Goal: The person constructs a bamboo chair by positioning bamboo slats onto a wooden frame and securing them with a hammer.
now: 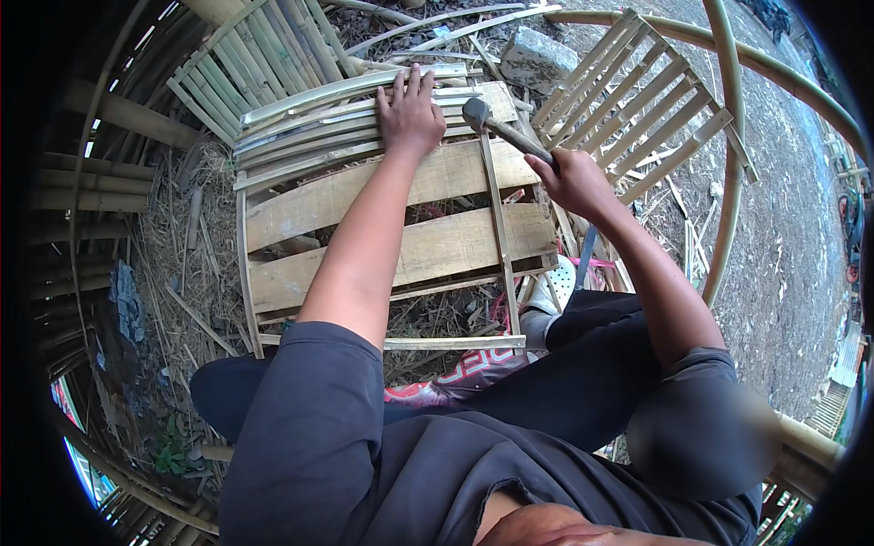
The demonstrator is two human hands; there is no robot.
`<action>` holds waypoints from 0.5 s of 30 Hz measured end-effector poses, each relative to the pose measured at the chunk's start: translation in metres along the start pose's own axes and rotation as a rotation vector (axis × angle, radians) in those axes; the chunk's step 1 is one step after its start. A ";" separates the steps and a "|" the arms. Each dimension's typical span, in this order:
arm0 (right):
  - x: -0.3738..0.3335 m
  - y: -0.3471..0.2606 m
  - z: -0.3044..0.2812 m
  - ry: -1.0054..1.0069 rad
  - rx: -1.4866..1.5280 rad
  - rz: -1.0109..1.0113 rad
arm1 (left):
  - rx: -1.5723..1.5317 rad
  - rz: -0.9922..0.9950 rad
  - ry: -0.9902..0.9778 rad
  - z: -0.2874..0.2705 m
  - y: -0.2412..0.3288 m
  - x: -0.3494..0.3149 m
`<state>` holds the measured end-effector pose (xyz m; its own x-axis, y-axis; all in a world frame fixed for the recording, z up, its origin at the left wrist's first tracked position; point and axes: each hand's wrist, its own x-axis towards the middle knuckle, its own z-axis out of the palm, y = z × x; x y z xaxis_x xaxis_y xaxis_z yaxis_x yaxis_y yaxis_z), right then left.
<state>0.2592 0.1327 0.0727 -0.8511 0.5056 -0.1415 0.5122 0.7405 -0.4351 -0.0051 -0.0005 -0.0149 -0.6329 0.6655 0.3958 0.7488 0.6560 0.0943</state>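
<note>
My left hand (414, 120) lies with its fingers stretched out across several bamboo slats (314, 135) at the far side of a low work surface. Those slats run side by side over two thin bamboo rails; the right rail (497, 214) reaches toward my legs. My right hand (580, 185) grips the handle of a hammer (519, 138), whose dark head is just above the slats' right ends, near the right rail. Wide wooden boards (401, 250) show beneath the frame. A single bamboo strip (446, 343) crosses the rails at the near end. No nail can be made out.
A slatted bamboo panel (678, 91) leans at the right, beside a curved bamboo pole (733, 182). A pale block (537, 60) sits beyond the boards. Another bamboo panel (264, 59) stands at the far left. Bamboo scraps and shavings (196, 250) litter the ground.
</note>
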 end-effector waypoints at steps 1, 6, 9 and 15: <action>0.000 0.002 0.000 -0.001 0.000 0.001 | 0.002 -0.001 -0.004 0.000 0.000 -0.001; 0.004 0.012 0.003 0.053 0.011 -0.018 | 0.002 -0.002 -0.022 -0.001 0.003 0.001; 0.000 0.008 -0.001 0.123 0.029 -0.158 | 0.015 -0.008 -0.017 -0.001 -0.003 0.000; 0.002 0.017 0.012 0.172 -0.011 -0.206 | -0.012 0.011 -0.029 0.002 -0.001 0.000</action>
<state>0.2654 0.1410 0.0544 -0.9060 0.4106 0.1027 0.3321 0.8401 -0.4289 -0.0058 -0.0008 -0.0166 -0.6302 0.6823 0.3706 0.7576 0.6448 0.1012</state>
